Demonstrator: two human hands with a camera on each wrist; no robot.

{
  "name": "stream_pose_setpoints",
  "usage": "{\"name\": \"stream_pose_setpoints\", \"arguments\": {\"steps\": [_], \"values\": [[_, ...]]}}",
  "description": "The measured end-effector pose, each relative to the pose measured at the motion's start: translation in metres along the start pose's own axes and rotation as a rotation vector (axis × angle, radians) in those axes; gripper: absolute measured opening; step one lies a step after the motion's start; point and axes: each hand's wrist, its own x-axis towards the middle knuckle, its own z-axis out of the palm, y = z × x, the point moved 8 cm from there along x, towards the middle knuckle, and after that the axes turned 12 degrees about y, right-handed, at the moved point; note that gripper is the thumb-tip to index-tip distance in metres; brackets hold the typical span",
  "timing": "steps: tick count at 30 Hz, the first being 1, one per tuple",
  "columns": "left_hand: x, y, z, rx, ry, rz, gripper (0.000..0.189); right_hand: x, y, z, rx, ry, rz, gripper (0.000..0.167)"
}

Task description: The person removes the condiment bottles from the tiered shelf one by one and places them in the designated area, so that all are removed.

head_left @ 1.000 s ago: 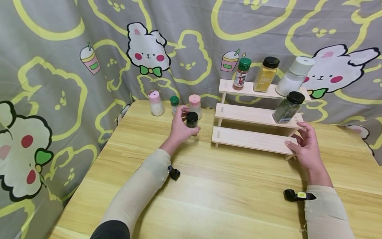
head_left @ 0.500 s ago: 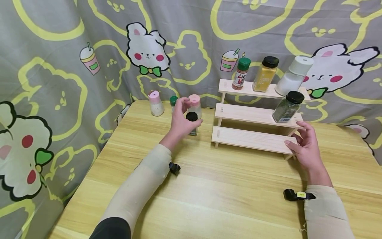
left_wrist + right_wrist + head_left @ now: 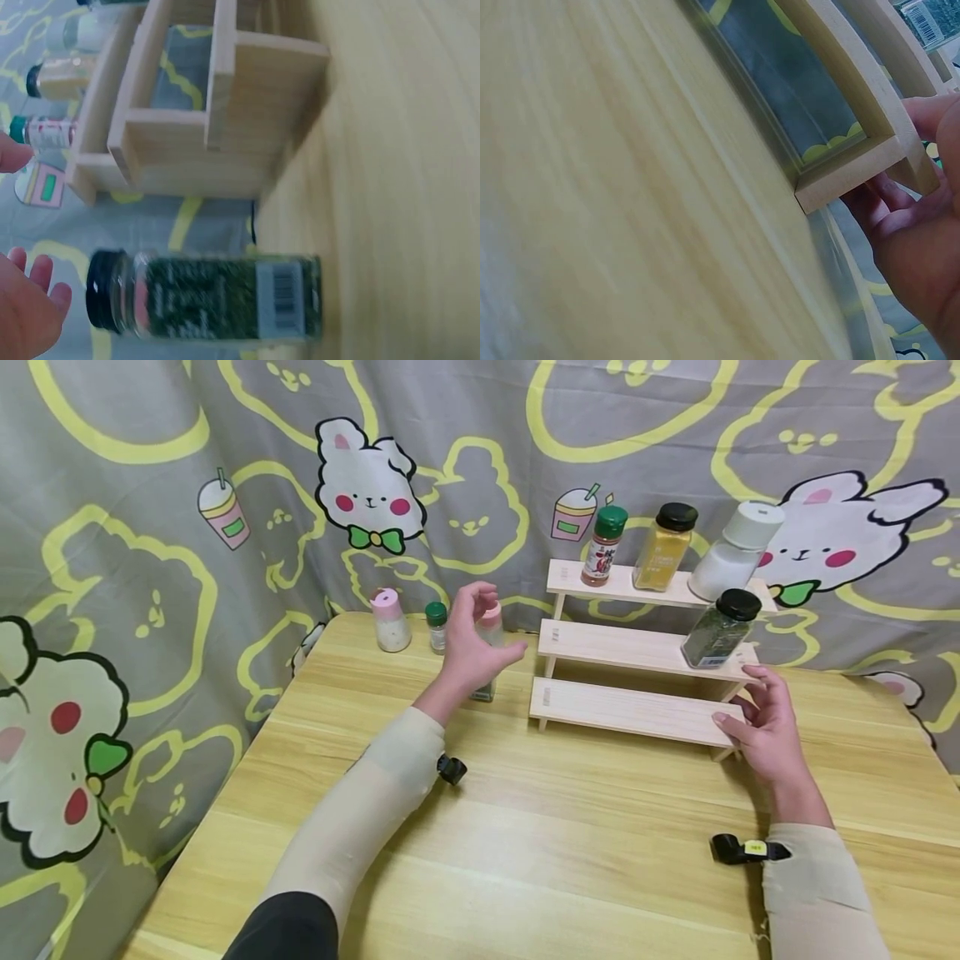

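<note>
While the right hand (image 3: 768, 731) grips the right end of the three-step wooden rack (image 3: 637, 712), the left hand (image 3: 474, 647) hangs just above the black-capped herb jar (image 3: 206, 296), its grip spread wide and holding nothing. That jar stands upright on the bench (image 3: 540, 835), left of the rack; behind it are a pink-capped shaker (image 3: 492, 617) and a small green-capped jar (image 3: 437, 631), and farthest back a rabbit-print curtain (image 3: 457, 402).

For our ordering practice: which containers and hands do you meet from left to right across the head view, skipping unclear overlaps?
Pink-capped clear shaker, small cylindrical green-capped jar, left hand, green-capped red-filled clear bottle, black-capped yellow-filled squarish jar, right hand.
</note>
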Motion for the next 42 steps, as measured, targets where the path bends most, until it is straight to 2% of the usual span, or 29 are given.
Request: {"name": "stream_pose_setpoints", "arguments": {"steps": [1, 5, 7, 8, 12, 21, 30, 35, 42], "values": [[0.000, 0.007, 0.002, -0.004, -0.005, -0.004, 0.080, 0.000, 0.000, 0.000, 0.001, -0.001, 0.002, 0.082], [-0.002, 0.014, 0.016, 0.005, -0.027, 0.008, 0.078, -0.001, 0.002, -0.001, -0.007, 0.001, 0.005, 0.082], [-0.003, 0.019, 0.024, 0.023, -0.041, 0.037, 0.077, -0.002, 0.002, -0.001, -0.008, 0.004, 0.006, 0.082], [-0.004, 0.016, 0.029, 0.023, -0.048, 0.052, 0.078, -0.002, 0.002, -0.001, -0.009, 0.006, 0.007, 0.082], [-0.006, 0.023, 0.047, 0.010, -0.092, 0.077, 0.078, -0.003, 0.003, -0.001, -0.004, 0.015, 0.015, 0.082], [-0.012, 0.030, 0.086, 0.009, -0.183, 0.014, 0.080, -0.007, 0.004, -0.001, -0.014, 0.024, 0.031, 0.082], [-0.024, 0.035, 0.133, -0.025, -0.264, -0.047, 0.080, -0.005, 0.002, -0.001, -0.018, 0.023, 0.030, 0.082], [-0.029, 0.039, 0.154, -0.040, -0.284, -0.064, 0.079, -0.001, 0.001, 0.000, -0.028, 0.020, 0.028, 0.081], [-0.033, 0.045, 0.179, -0.009, -0.279, -0.044, 0.081, 0.001, -0.001, 0.000, -0.045, 0.008, 0.015, 0.082]]}}
